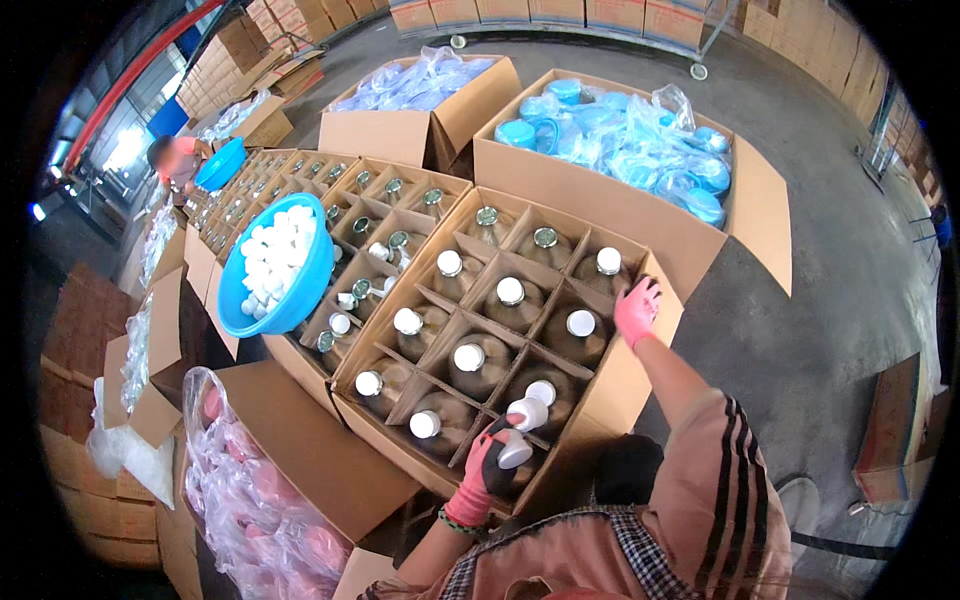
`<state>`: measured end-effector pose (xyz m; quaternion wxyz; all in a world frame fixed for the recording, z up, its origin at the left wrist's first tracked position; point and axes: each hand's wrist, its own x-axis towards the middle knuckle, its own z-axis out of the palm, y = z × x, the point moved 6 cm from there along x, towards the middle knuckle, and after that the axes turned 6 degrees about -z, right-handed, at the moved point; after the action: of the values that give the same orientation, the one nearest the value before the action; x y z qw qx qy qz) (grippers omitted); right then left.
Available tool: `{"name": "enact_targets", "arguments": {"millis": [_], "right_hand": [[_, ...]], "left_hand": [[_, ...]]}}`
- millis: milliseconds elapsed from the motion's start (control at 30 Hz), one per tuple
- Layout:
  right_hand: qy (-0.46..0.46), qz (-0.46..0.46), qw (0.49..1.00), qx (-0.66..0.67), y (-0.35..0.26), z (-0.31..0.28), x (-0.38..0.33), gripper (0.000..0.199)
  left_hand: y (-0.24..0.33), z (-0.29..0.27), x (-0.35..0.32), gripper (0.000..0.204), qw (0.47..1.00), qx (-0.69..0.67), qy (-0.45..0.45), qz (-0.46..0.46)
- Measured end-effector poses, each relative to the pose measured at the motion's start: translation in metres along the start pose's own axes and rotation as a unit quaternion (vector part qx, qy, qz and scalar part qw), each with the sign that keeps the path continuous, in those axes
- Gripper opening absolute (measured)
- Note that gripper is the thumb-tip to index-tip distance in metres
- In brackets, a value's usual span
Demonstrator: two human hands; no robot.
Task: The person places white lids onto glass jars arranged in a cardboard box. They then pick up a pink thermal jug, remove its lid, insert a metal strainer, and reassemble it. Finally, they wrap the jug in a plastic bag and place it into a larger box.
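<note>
A divided cardboard carton (pixel 640 255) holds several clear glass bottles in its compartments. Many bottles wear a white cap (pixel 468 357); two along the far side show bare metal-ringed tops (pixel 545 237). My left hand (pixel 480 475), in a pink and dark glove, is closed round a white cap (pixel 515 450) over the near corner compartment. Another white cap (pixel 527 412) lies tilted just beyond its fingers, beside a capped bottle. At the carton's right edge rests my right hand (pixel 637 308), pink-gloved, with fingers stretched out, close to a capped bottle (pixel 608 261).
A blue basin (pixel 325 290) full of white caps sits on the adjoining bottle carton. Open cartons hold bagged blue lids (pixel 675 150), purple items (pixel 420 80) and pink items (pixel 270 500). Farther left, another person (pixel 180 165) stands by a second blue basin (pixel 222 163).
</note>
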<state>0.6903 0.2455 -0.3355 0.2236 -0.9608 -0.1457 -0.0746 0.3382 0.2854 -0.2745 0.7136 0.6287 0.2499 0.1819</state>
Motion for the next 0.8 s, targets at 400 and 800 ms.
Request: {"name": "enact_targets", "arguments": {"millis": [400, 800], "right_hand": [[-0.778, -0.127, 0.481, 0.383, -0.086, -0.091, -0.193, 0.031], [-0.017, -0.350, 0.930, 0.109, -0.206, 0.046, 0.063, 0.043]], "left_hand": [[-0.022, 0.032, -0.011, 0.032, 0.889, -0.359, -0.140, -0.247], [-0.011, 0.002, -0.001, 0.037, 0.950, -0.227, -0.022, -0.216]]}}
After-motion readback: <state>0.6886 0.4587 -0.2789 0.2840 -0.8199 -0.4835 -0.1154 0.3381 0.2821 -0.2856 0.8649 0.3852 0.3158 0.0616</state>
